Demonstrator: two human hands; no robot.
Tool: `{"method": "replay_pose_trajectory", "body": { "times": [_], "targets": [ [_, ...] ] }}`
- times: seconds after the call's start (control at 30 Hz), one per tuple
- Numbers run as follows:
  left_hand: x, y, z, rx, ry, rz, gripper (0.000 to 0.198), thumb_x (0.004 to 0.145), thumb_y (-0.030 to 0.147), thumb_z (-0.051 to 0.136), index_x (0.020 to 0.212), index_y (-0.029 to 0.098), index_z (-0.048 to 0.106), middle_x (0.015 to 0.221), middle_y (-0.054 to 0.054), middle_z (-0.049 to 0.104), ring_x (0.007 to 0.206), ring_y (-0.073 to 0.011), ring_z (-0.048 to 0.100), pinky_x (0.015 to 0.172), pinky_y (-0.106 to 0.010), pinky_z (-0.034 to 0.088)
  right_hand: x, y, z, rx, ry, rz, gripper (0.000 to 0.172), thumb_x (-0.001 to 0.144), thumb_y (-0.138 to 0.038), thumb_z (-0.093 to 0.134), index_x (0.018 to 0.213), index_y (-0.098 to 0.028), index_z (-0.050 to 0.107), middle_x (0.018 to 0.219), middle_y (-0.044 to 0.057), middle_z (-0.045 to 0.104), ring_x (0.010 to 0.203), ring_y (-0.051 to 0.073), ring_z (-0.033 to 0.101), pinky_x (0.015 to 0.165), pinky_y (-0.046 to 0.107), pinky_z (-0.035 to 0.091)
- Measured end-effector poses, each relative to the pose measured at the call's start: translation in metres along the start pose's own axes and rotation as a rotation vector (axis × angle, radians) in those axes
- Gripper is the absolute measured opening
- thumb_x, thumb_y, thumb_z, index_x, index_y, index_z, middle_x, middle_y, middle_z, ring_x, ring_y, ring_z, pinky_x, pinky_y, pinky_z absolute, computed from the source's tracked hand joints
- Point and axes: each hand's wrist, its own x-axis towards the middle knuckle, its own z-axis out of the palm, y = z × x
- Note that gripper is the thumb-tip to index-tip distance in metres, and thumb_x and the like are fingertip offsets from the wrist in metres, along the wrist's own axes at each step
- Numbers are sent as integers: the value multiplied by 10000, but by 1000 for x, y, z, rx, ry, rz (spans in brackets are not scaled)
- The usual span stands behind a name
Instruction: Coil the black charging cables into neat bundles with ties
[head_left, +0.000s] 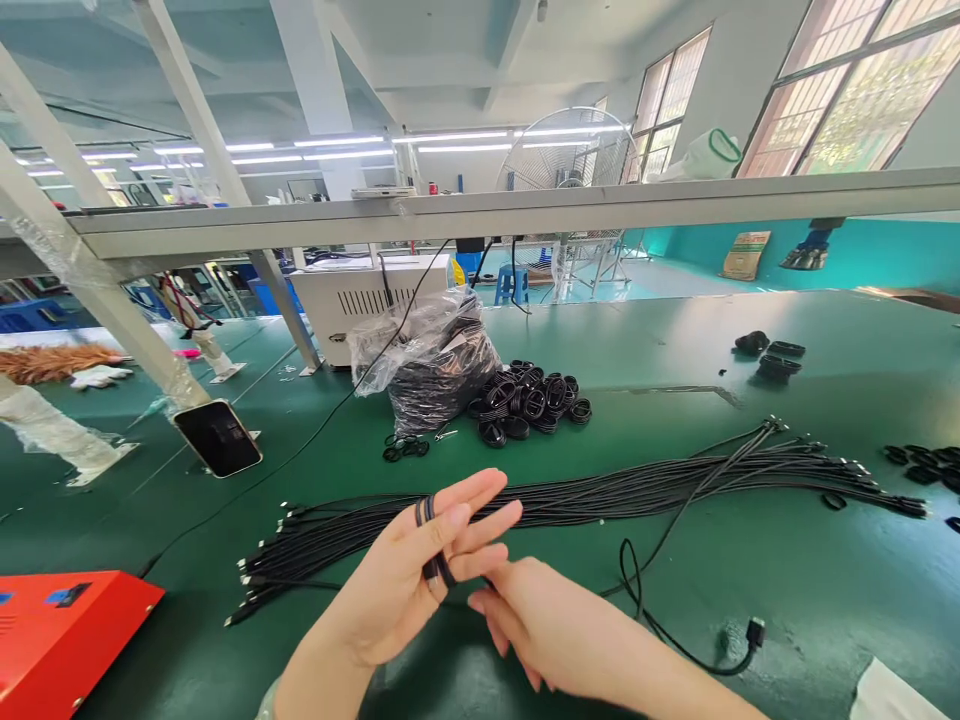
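A black cable [697,660] is looped around the fingers of my left hand [409,575], which are stretched out with the thumb bent toward the index finger. My right hand [555,625] is closed at the left fingertips, pinching the cable there. From my right hand the cable trails to the right, with a loose loop and a plug [755,632] lying on the table. Just beyond both hands lies a long bundle of straight black cables [585,500], with metal plugs at its ends.
Wound cable coils [532,400] are piled beside a clear plastic bag [442,370] of black items. A phone [217,438] leans at a post on the left. An orange-red box [67,640] sits front left; more black pieces [926,465] lie at right. A shelf beam [480,218] crosses ahead.
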Motion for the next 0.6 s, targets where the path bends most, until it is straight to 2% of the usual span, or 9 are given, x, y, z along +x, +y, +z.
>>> {"method": "replay_pose_trajectory", "body": {
  "times": [0.07,0.17,0.3,0.37,0.43,0.53,0.6],
  "targets": [
    [4,0,-3,-6,17,39,320,916,201,533,1213,154,641,1401,-106,544,1312,-287,463,1047,-344,444,-9,-7,0,-273,18,-16,201,959,-262,395,1005,-176,570,570,-3,588,395,127,483,410,235,257],
    [12,-4,-8,-12,33,34,311,883,175,578,1181,140,659,1373,-115,572,1333,-299,433,1118,-409,355,-14,-16,-4,-569,41,-76,139,944,-214,429,982,-182,559,649,29,648,473,172,567,424,253,225],
    [17,-11,-10,13,51,-7,315,841,148,627,1152,170,674,1396,-99,551,1359,-311,391,1101,-436,367,-16,-21,-9,-767,77,-129,155,942,-212,461,830,-181,564,665,26,657,458,171,561,440,278,195],
    [16,-16,-9,57,49,-38,312,845,186,635,1155,188,673,1380,-95,567,1365,-304,383,1074,-421,390,-17,-20,-15,-770,96,-205,149,929,-226,504,808,-179,579,689,27,660,494,168,575,456,279,212],
    [15,-22,-8,134,31,-99,318,843,253,652,1155,194,673,1252,-109,661,1301,-299,470,1029,-406,424,-18,-17,-24,-683,126,-301,105,906,-236,561,825,-186,606,735,21,666,580,161,602,497,267,274],
    [14,-30,-6,211,-69,-216,310,864,377,612,1040,146,720,965,-129,749,1059,-295,645,919,-434,494,-17,-10,-43,-474,183,-389,55,871,-245,628,830,-213,646,753,-5,651,669,138,597,571,242,341],
    [12,-32,-5,191,-152,-271,377,904,426,523,966,120,734,977,-154,740,995,-295,672,858,-454,529,-14,-4,-53,-331,216,-374,49,847,-192,643,810,-218,662,749,-19,635,672,119,581,588,225,362]
  ]
}}
